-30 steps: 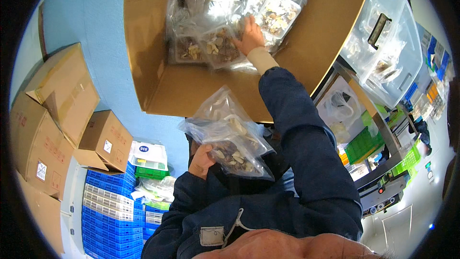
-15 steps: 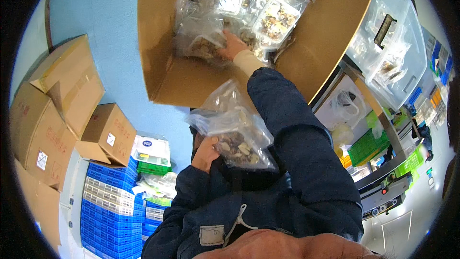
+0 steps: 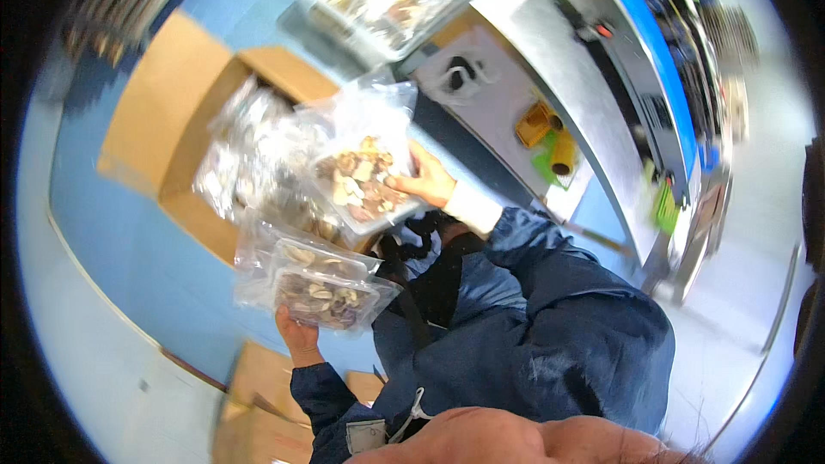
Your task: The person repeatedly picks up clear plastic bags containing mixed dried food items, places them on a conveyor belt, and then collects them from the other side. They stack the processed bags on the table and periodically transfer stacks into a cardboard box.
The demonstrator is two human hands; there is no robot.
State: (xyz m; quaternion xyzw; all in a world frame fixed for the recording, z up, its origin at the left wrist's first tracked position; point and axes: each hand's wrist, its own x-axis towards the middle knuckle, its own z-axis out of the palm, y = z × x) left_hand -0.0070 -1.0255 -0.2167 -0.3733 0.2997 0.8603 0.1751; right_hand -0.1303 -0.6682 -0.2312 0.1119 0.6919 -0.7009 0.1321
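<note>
My left hand (image 3: 298, 339) grips the lower edge of a clear bagged tray (image 3: 322, 302) of brown and cream pieces that look like sliced mushrooms. A second bagged pack seems to lie against it, just above. My right hand (image 3: 430, 176) is closed on the right side of another bagged mushroom tray (image 3: 365, 185), thumb on top, held higher and to the right. Both packs are off the pile, close to the near side of an open cardboard box (image 3: 191, 133). Inside that box lies a heap of similar plastic-wrapped packs (image 3: 253, 142), partly blurred.
Beyond the box stands a clear plastic tub (image 3: 391, 50) with more packs. A metal-topped table (image 3: 550, 60) with a shelf underneath runs along the right; yellow rolls (image 3: 563, 155) sit on the shelf. Brown cartons (image 3: 262, 430) are at the lower left, metal racking (image 3: 137, 0) at the upper left.
My right hand has come out of the box with a bagged tray. My left hand, still gripping its pack, has moved left. The whole view has swung round to the right.
</note>
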